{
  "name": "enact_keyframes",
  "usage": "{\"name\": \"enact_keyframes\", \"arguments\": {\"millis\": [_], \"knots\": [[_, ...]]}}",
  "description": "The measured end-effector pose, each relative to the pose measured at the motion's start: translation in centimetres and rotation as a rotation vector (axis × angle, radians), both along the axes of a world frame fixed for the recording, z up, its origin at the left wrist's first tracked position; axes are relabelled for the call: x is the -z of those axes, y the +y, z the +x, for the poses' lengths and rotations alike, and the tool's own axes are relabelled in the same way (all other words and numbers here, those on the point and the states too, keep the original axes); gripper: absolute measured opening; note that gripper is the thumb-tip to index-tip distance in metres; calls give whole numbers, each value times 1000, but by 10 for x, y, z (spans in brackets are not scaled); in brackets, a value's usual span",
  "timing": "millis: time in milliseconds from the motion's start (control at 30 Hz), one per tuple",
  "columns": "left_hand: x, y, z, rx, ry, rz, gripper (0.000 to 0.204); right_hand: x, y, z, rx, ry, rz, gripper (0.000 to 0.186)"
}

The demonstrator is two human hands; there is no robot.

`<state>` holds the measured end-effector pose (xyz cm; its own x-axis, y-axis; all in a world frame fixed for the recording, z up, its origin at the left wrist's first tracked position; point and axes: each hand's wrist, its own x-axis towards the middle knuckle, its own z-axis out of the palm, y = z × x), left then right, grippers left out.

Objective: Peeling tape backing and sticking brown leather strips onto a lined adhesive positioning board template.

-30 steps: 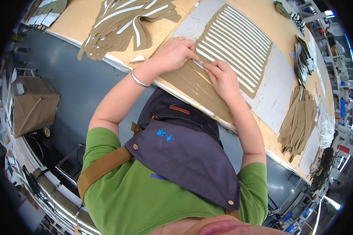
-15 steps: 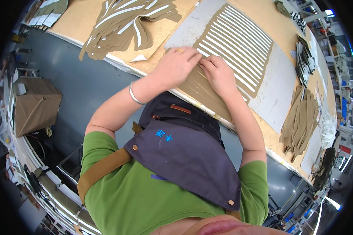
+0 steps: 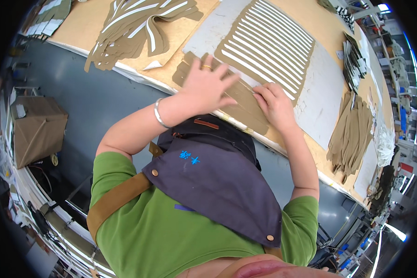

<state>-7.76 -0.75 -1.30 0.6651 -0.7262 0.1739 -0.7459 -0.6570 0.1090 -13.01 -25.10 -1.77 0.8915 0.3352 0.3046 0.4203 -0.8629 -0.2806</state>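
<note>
My left hand (image 3: 207,90) hovers over a pile of plain brown fabric strips (image 3: 248,111) along the near table edge. Its fingers are spread, a little blurred, with nothing in them. To its right, my right hand (image 3: 277,105) has thumb and fingertips pinched together at the far edge of that pile. What sits in the pinch is too small to make out. Just beyond both hands, several brown fabric pieces with white stripes (image 3: 269,48) lie overlapped in an even row on a grey board (image 3: 322,95).
A loose heap of brown pieces with white strips (image 3: 146,25) lies at the far left. On the right are a bundle of brown strips (image 3: 351,132), dark pieces (image 3: 353,62) and white stringy material (image 3: 385,146). A brown covered box (image 3: 39,127) stands left of the table.
My hands, close together before, have come apart. The left has opened and spread its fingers over the strips; the right has shifted right and slightly nearer, still pinched. The whole view has shifted slightly.
</note>
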Motion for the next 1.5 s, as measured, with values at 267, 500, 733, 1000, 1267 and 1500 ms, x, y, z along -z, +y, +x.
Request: {"name": "enact_keyframes", "arguments": {"millis": [267,500,733,1000,1267,1500], "knots": [[7,-15,-2,-33,-33,-241,59,11,25,38,-48,-66,79,11],[5,-25,-9,-14,-11,-64,58,0,1,16,-15,44,41,11],[7,1,5,-181,-176,-60,64,-1,1,11,17,27,35,11],[12,-39,-18,27,-26,-86,67,-4,-1,11,27,63,23,12],[9,-54,-23,55,-43,17,62,-7,-22,-9,64,72,17,12],[9,-55,-25,78,-73,24,62,-4,-28,-17,81,31,38,14]]}}
